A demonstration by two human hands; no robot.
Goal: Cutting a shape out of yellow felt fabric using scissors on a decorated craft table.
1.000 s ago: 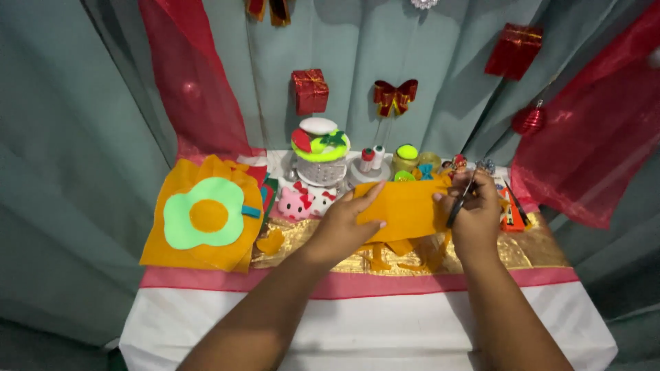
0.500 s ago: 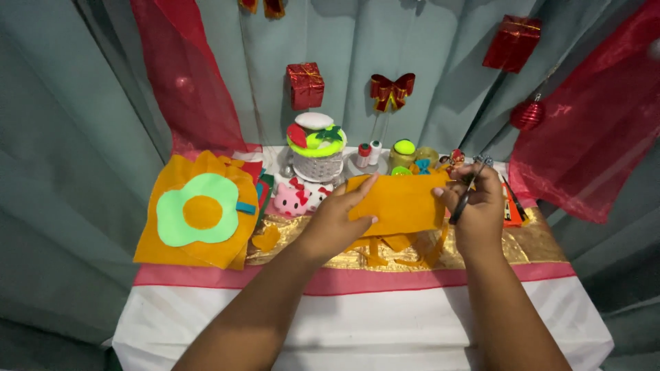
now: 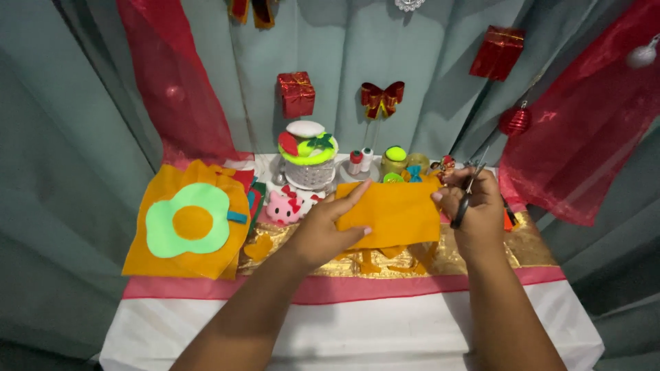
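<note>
On the far left of the table, a big orange felt sheet with a light green flower shape and an orange circle on it (image 3: 189,223) is laid flat. Just to the right of it, a small pink toy cat with a red bow (image 3: 283,208) is seen, and behind that a white basket with a green, red and white top (image 3: 309,161) is stood. Next, the left hand (image 3: 326,230) is held over the table, and its fingers (image 3: 350,199) are closed on the left edge of the orange rectangle of felt (image 3: 395,211), with the thumb tucked underneath. The felt is held up in the air, just above some small orange scraps (image 3: 388,257) on the shiny gold cloth (image 3: 529,251). On the right, the right hand (image 3: 474,209) is wrapped around a pair of black-handled scissors (image 3: 467,192), and the felt's right edge is pinched by it too. The blades are pointed up and away from the felt. For a neat cut, the felt is best kept pulled flat and tight, and the holding fingers are best kept well away from where the blades will be closed. Small, slow snips are judged safer than one big snip.
</note>
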